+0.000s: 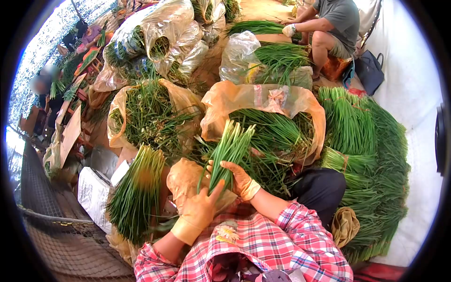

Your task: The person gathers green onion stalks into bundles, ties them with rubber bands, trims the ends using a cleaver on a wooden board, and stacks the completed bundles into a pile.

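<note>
A bunch of green chives (231,152) stands tilted in front of my chest, its pale cut ends pointing up and away from me. My right hand (241,182), in a tan glove, wraps round the bunch from the right, with the thumb across its front. From the lower left my left hand (199,209), gloved too, closes on the lower part of the same bunch; some of its fingers are hidden. A crumpled tan wrapping (183,181) lies just beyond my left hand. To the left of it rests a larger pile of chives (138,192).
Ahead are an orange plastic bag (263,96) of chives and another bag (121,110) full of loose greens. Tied bundles (350,122) are stacked on my right beside a white sheet (418,141). Another person (336,23) sits at the back right, handling greens.
</note>
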Action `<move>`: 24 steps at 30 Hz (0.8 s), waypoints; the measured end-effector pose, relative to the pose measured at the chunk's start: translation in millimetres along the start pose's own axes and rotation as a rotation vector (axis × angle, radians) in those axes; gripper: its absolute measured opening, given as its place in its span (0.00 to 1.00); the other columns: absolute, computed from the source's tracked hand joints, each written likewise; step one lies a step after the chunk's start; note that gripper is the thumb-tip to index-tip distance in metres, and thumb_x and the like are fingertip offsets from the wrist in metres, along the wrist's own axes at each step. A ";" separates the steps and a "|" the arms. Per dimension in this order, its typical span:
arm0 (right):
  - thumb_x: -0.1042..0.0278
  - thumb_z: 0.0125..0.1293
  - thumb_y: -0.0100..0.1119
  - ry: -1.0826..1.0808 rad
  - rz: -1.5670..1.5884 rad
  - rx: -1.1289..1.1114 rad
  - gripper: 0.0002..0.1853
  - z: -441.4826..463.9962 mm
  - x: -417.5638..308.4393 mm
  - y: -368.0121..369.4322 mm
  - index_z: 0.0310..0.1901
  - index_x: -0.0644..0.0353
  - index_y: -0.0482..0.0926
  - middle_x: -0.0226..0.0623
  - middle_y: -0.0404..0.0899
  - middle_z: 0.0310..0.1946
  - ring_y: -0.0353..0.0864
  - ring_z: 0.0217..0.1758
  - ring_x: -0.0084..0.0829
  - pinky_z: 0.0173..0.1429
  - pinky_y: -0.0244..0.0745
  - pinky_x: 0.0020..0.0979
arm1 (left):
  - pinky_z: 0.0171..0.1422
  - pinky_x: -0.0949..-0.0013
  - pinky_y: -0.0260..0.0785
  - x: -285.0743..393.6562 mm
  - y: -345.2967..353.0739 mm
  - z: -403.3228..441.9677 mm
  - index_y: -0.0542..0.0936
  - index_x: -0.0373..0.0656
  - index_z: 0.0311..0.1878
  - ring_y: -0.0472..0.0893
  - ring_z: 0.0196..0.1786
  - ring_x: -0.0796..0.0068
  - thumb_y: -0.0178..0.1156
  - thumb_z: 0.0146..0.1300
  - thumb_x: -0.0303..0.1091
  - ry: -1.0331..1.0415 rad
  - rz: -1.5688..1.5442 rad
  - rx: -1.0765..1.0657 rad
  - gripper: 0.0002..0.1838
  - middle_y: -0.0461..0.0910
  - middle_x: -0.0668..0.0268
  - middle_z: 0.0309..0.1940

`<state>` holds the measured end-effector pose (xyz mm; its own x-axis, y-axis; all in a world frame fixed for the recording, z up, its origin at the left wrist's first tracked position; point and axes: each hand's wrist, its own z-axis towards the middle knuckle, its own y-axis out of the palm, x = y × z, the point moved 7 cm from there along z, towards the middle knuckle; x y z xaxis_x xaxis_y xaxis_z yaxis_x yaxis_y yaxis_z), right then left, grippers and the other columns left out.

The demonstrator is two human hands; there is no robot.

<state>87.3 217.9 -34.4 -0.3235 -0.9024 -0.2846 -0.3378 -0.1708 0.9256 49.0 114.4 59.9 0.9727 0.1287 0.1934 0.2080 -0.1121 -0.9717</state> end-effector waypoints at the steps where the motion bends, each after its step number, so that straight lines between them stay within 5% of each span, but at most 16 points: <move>1: 0.67 0.58 0.60 0.032 0.051 -0.017 0.23 2.2 0.6 -4.3 0.55 0.66 0.71 0.42 0.79 0.45 0.81 0.46 0.34 0.55 0.77 0.36 | 0.40 0.53 0.73 3.9 -5.6 -3.1 0.57 0.62 0.70 0.80 0.38 0.50 0.63 0.52 0.39 0.064 -0.162 -0.058 0.41 0.74 0.52 0.52; 2: 0.69 0.57 0.60 0.045 0.065 -0.046 0.23 0.9 -3.4 -2.9 0.55 0.66 0.71 0.41 0.78 0.47 0.79 0.49 0.36 0.58 0.76 0.38 | 0.46 0.56 0.72 2.6 -25.7 -8.3 0.62 0.59 0.67 0.79 0.40 0.47 0.64 0.51 0.42 0.107 -0.272 -0.010 0.37 0.75 0.51 0.52; 3: 0.72 0.56 0.59 0.060 0.082 -0.073 0.24 -2.1 -6.4 -2.6 0.56 0.66 0.70 0.40 0.77 0.49 0.78 0.52 0.37 0.60 0.74 0.40 | 0.44 0.61 0.74 -7.7 -44.7 -14.8 0.67 0.54 0.65 0.81 0.39 0.58 0.67 0.50 0.36 0.100 -0.348 0.073 0.36 0.78 0.56 0.46; 5: 0.72 0.56 0.58 0.104 0.069 -0.119 0.25 -5.8 -7.6 0.4 0.57 0.65 0.70 0.41 0.78 0.48 0.78 0.52 0.39 0.60 0.74 0.39 | 0.45 0.70 0.73 -57.9 -54.9 -29.0 0.66 0.46 0.65 0.80 0.41 0.73 0.70 0.49 0.35 -0.342 -0.746 0.122 0.38 0.81 0.59 0.41; 7: 0.72 0.54 0.57 0.118 0.027 -0.169 0.27 -8.2 -4.7 8.6 0.58 0.67 0.69 0.43 0.78 0.48 0.79 0.51 0.35 0.58 0.75 0.38 | 0.44 0.75 0.71 -81.5 -73.0 -28.1 0.65 0.43 0.66 0.78 0.40 0.81 0.69 0.50 0.33 -0.287 -0.986 0.447 0.38 0.80 0.62 0.42; 9: 0.72 0.54 0.56 0.142 0.033 -0.224 0.28 -7.4 2.1 16.4 0.59 0.67 0.68 0.43 0.78 0.49 0.78 0.52 0.35 0.59 0.74 0.38 | 0.47 0.73 0.71 -87.0 -52.6 -8.9 0.60 0.44 0.69 0.78 0.44 0.75 0.72 0.46 0.37 -0.312 -0.985 0.508 0.46 0.77 0.60 0.47; 11: 0.72 0.54 0.57 0.173 -0.009 -0.246 0.29 -8.9 5.9 25.6 0.60 0.68 0.67 0.44 0.78 0.48 0.78 0.52 0.36 0.59 0.74 0.37 | 0.51 0.70 0.70 -89.9 10.4 21.9 0.59 0.43 0.68 0.75 0.47 0.75 0.76 0.40 0.32 -0.124 -1.407 0.441 0.50 0.75 0.67 0.46; 13: 0.72 0.54 0.58 0.157 -0.045 -0.237 0.30 -10.0 2.2 30.7 0.61 0.68 0.66 0.44 0.77 0.49 0.79 0.52 0.35 0.60 0.73 0.35 | 0.54 0.68 0.68 -25.8 19.1 29.7 0.55 0.42 0.68 0.74 0.50 0.73 0.76 0.39 0.34 -0.149 -1.680 0.132 0.53 0.74 0.67 0.49; 17: 0.75 0.51 0.62 0.135 -0.075 -0.180 0.31 -12.8 -7.0 27.7 0.59 0.67 0.67 0.43 0.74 0.54 0.76 0.55 0.36 0.63 0.69 0.37 | 0.50 0.69 0.71 -9.0 99.0 29.5 0.68 0.40 0.59 0.76 0.48 0.72 0.71 0.43 0.28 -0.172 -1.675 -0.110 0.37 0.76 0.65 0.46; 19: 0.66 0.53 0.65 0.014 -0.517 -0.188 0.27 -14.0 -20.3 25.4 0.57 0.62 0.72 0.37 0.78 0.47 0.76 0.51 0.29 0.60 0.69 0.30 | 0.50 0.69 0.73 -2.3 98.4 21.6 0.70 0.40 0.57 0.78 0.47 0.70 0.69 0.43 0.25 -0.260 -1.776 -0.248 0.33 0.76 0.64 0.46; 21: 0.58 0.52 0.69 -0.013 -0.847 -0.143 0.32 -21.4 -51.1 27.2 0.58 0.59 0.71 0.32 0.75 0.52 0.73 0.54 0.28 0.57 0.69 0.33 | 0.42 0.73 0.72 -11.8 62.3 10.7 0.76 0.40 0.47 0.78 0.39 0.76 0.69 0.46 0.28 -0.419 -1.689 -0.234 0.22 0.79 0.67 0.36; 22: 0.55 0.53 0.68 -0.037 -0.721 -0.058 0.34 -20.9 -66.2 16.8 0.61 0.56 0.68 0.33 0.75 0.53 0.74 0.54 0.28 0.57 0.70 0.35 | 0.41 0.74 0.72 -2.1 45.0 10.7 0.76 0.39 0.49 0.79 0.37 0.76 0.68 0.46 0.25 -0.342 -1.737 -0.354 0.24 0.80 0.66 0.36; 24: 0.49 0.55 0.65 -0.120 -0.555 0.036 0.39 -18.9 -92.4 -0.7 0.65 0.53 0.62 0.33 0.75 0.54 0.76 0.54 0.29 0.55 0.71 0.38 | 0.39 0.73 0.72 -25.2 81.6 2.4 0.76 0.39 0.49 0.79 0.36 0.76 0.68 0.45 0.24 -0.364 -1.683 -0.245 0.24 0.80 0.66 0.36</move>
<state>134.2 293.9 -4.0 -0.1869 -0.6297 -0.7540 -0.5153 -0.5906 0.6210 41.2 104.4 -24.6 -0.3696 0.4446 0.8159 0.9270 0.2367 0.2910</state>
